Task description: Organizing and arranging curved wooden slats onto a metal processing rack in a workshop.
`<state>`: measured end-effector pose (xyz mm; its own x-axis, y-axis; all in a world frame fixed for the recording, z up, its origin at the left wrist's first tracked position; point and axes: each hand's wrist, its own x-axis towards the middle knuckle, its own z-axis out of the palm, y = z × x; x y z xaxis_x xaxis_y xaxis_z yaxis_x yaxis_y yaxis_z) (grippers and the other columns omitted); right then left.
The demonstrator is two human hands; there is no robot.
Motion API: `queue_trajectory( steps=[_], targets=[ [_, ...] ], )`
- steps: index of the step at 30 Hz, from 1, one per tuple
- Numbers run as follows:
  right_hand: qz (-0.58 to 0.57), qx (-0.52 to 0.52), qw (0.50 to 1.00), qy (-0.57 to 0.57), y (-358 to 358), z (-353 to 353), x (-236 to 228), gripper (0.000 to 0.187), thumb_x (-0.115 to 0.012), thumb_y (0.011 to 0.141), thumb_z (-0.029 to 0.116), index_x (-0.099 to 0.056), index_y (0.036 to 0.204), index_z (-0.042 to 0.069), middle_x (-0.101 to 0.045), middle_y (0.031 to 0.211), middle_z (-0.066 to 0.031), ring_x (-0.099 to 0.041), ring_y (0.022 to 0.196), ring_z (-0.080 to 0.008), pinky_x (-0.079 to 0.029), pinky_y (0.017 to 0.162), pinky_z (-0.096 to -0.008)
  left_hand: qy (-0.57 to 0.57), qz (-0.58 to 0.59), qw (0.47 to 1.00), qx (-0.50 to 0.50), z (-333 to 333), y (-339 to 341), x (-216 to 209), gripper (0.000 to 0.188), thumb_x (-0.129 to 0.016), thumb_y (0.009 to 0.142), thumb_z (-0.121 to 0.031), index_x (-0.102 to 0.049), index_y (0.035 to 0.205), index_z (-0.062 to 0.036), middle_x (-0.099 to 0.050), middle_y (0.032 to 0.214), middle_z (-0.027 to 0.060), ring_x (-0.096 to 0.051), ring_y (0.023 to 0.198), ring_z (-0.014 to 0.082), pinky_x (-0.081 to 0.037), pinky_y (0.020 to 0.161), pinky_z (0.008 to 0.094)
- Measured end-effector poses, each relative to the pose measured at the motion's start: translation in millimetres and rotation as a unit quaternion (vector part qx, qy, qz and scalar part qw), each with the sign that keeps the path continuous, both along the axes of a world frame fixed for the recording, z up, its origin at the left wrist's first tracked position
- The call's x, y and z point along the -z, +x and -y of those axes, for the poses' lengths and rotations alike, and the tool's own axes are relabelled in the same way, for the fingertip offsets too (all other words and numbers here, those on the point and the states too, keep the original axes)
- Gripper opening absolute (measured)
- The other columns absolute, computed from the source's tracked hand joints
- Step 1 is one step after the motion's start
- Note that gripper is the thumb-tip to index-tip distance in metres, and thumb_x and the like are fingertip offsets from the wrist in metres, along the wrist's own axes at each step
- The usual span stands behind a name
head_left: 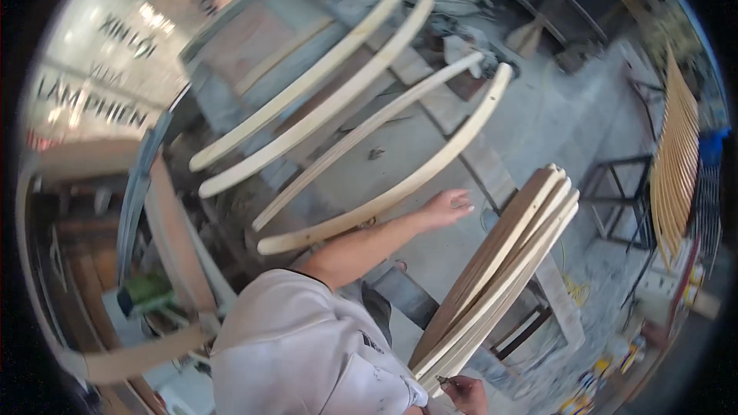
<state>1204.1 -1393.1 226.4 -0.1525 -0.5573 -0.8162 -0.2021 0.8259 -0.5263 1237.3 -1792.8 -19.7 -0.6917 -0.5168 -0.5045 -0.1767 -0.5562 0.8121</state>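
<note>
My left hand [448, 207] is stretched out with its fingers apart and nothing in it. It hovers between a pale curved wooden slat [419, 179], which has small holes near its ends, and a bundle of similar curved slats [496, 265] on the right. The bundled slats lie close together, some with brownish sides. Down at the lower edge, my right hand [467, 395] is closed beside the bundle's near end, pinching a small dark thing [442, 380] too small to name. Beyond the nearest slat, several more curved slats [323, 114] lie spaced apart, roughly side by side.
A wooden frame [181, 238] and a green tool-like object [146, 292] are at the left. To the right stand a dark metal stand [619, 192] and a fan of wooden strips [675, 173]. A yellow cord [575, 288] lies on the floor, with bottles [596, 376] at the lower right.
</note>
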Motion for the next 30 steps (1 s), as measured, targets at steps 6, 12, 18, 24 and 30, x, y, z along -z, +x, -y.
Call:
queue_trajectory(
  steps=[6,12,18,24,30],
  targets=[
    [0.069,-0.056,0.994,0.063,-48.4,-15.7,-43.4,0.017,-0.072,0.089,0.01,-0.071,0.102,0.0,-0.068,0.084,-0.005,-0.058,0.073,-0.01,-0.049,0.062,-0.0284,-0.482,0.214,0.805,-0.272,123.8,184.2,-69.6,0.024,-0.067,0.086,-0.017,-0.069,0.108,-0.0076,-0.07,0.089,0.0097,-0.068,0.089,0.024,-0.053,0.077,0.0366],
    [0.08,-0.051,0.994,0.054,-76.7,-9.8,-16.4,0.017,-0.074,0.087,0.01,-0.073,0.099,-0.001,-0.07,0.081,-0.0026,-0.06,0.075,-0.0077,-0.05,0.066,-0.0271,-0.559,0.543,0.616,-0.115,224.1,308.2,-53.3,0.074,-0.073,0.081,-0.043,-0.046,0.141,-0.0084,-0.059,0.128,0.0142,-0.052,0.123,0.0313,-0.035,0.107,0.0485],
    [-0.042,-0.071,0.988,-0.129,-18.9,128.8,-42.7,0.015,-0.074,0.086,0.011,-0.069,0.079,-0.002,-0.057,0.061,-0.0077,-0.051,0.057,-0.0123,-0.041,0.053,-0.0311,-0.521,0.493,0.692,-0.08,250.1,340.4,-40.5,0.057,-0.072,0.083,-0.031,-0.054,0.134,-0.0133,-0.061,0.126,0.0147,-0.056,0.117,0.034,-0.042,0.099,0.0489],
    [-0.076,-0.153,0.964,-0.203,-0.5,159.0,-15.3,0.039,-0.076,0.084,0.015,-0.047,0.067,-0.003,-0.037,0.06,-0.0121,-0.035,0.055,-0.0207,-0.033,0.051,-0.0372,-0.608,0.441,0.656,-0.078,231.2,324.5,-52.2,0.051,-0.07,0.084,-0.035,-0.058,0.128,-0.0113,-0.059,0.127,0.0146,-0.054,0.118,0.0355,-0.042,0.099,0.0498],
    [-0.052,-0.113,0.968,-0.219,14.6,159.0,-1.5,0.035,-0.074,0.086,0.015,-0.049,0.071,-0.003,-0.035,0.061,-0.0116,-0.034,0.058,-0.0235,-0.034,0.053,-0.0375,-0.61,0.401,0.683,-0.001,179.7,294.6,-51.5,0.051,-0.07,0.084,-0.026,-0.056,0.129,-0.0065,-0.06,0.123,0.0152,-0.054,0.117,0.0362,-0.044,0.097,0.0465]
  ],
)
